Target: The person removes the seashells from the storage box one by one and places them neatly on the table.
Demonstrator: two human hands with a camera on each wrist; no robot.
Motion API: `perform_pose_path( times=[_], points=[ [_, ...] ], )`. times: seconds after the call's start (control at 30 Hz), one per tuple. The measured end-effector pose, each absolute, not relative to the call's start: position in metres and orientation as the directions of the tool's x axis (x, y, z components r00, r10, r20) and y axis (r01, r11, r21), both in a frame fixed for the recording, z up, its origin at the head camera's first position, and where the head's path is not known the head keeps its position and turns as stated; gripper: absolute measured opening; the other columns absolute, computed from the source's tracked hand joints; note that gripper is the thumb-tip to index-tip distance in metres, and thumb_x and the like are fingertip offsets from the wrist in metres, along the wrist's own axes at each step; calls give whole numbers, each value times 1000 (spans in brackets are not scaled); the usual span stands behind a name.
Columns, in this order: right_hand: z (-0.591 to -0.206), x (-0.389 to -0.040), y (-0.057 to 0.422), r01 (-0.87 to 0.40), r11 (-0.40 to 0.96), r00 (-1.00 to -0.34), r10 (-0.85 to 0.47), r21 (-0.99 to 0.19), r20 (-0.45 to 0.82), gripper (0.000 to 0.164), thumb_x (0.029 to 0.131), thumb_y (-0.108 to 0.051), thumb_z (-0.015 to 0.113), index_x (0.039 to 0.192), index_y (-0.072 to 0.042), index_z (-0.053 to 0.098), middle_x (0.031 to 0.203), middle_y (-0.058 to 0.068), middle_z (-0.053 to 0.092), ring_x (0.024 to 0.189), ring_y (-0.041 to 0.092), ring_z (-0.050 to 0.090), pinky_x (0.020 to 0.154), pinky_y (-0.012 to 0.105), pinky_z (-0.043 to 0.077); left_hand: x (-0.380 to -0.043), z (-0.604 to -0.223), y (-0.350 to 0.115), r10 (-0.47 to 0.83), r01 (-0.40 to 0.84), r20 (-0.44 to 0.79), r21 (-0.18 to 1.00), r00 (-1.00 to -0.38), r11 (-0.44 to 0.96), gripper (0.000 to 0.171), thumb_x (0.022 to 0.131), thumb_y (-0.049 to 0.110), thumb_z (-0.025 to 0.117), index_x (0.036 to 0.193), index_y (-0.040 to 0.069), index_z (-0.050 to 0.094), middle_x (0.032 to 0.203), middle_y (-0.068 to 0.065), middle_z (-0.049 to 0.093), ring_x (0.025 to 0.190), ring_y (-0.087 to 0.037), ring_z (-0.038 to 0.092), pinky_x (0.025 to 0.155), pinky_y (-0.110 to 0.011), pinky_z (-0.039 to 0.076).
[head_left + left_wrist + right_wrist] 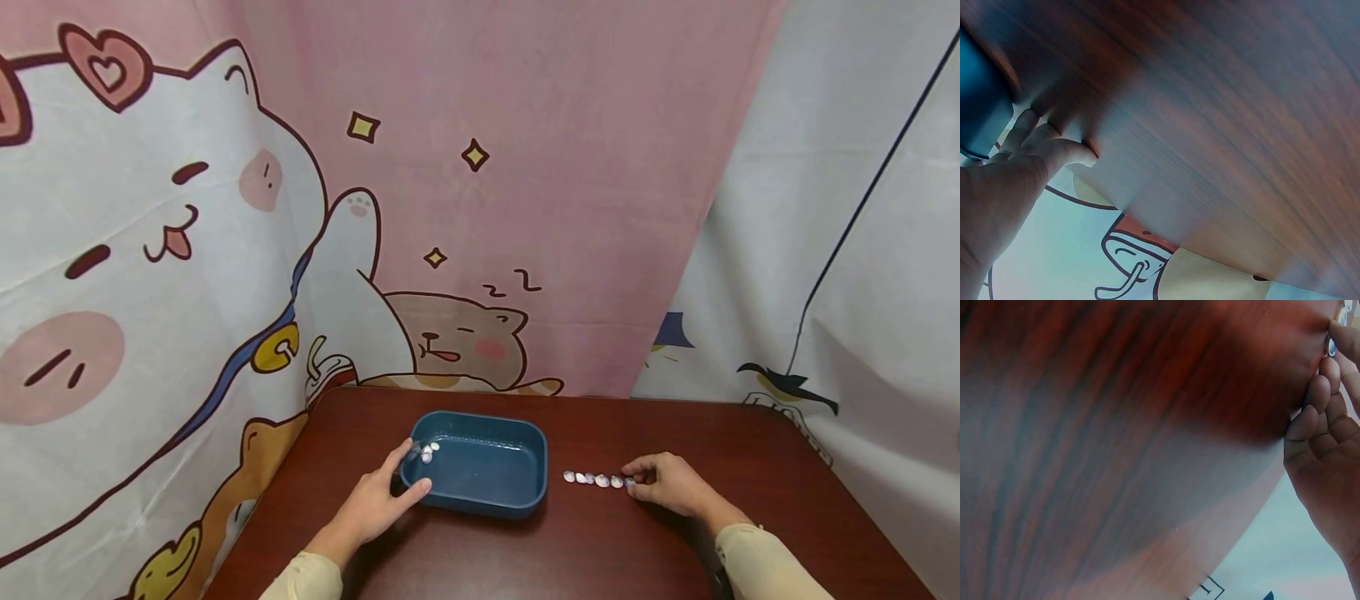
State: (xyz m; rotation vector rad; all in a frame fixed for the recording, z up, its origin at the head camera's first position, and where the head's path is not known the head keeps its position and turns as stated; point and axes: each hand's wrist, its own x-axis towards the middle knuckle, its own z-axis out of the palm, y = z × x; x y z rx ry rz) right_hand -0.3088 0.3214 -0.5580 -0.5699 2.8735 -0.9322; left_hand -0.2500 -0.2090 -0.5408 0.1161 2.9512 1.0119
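A deep blue rectangular tray [480,507] stands on the table, with a few small white, shell-like pieces [427,452] in its left end. My left hand [372,502] rests against the tray's left side, thumb at the near rim and fingers spread. In the left wrist view its fingers [1054,150] look fairly straight beside the tray's outer wall [982,94]. Right of the tray, several similar pale pieces [602,481] lie in a row. My right hand [671,483] pinches the piece at the row's right end [629,482]; the right wrist view shows a shiny piece [1331,347] by the fingertips.
The dark red-brown wooden table [487,558] has its far edge against a pink cartoon-printed curtain [562,208]. White cloth [885,275] hangs at the right. A dark strip lies under the right forearm.
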Motion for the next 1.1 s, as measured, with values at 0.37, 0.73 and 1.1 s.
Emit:
perform_pose_path(
  times=[0.37,0.73,1.1],
  points=[
    [-559,-310,323,-324,741,-929,-367,-588,49,25,86,-18,86,108,-8,81,94,-3,74,81,-5,58,70,22,51,-250,-540,-209,77,65,8,617,-997,784,86,96,67,68,167,28,38,148,-19,66,128,-40,67,105,-69,51],
    [-554,-309,322,-316,745,-928,-371,-587,29,25,86,-15,84,109,-7,80,98,-2,75,83,-5,58,72,22,52,-251,-540,-209,83,68,6,621,-997,781,87,96,67,67,167,26,37,148,-19,65,129,-40,67,107,-70,50],
    [-553,-310,323,-309,742,-928,-372,-595,19,25,87,-14,83,111,-7,80,98,-1,75,83,-4,58,71,22,51,-251,-539,-209,81,65,3,620,-997,782,87,96,67,67,167,26,37,148,-20,65,129,-42,66,106,-71,50]
  ],
)
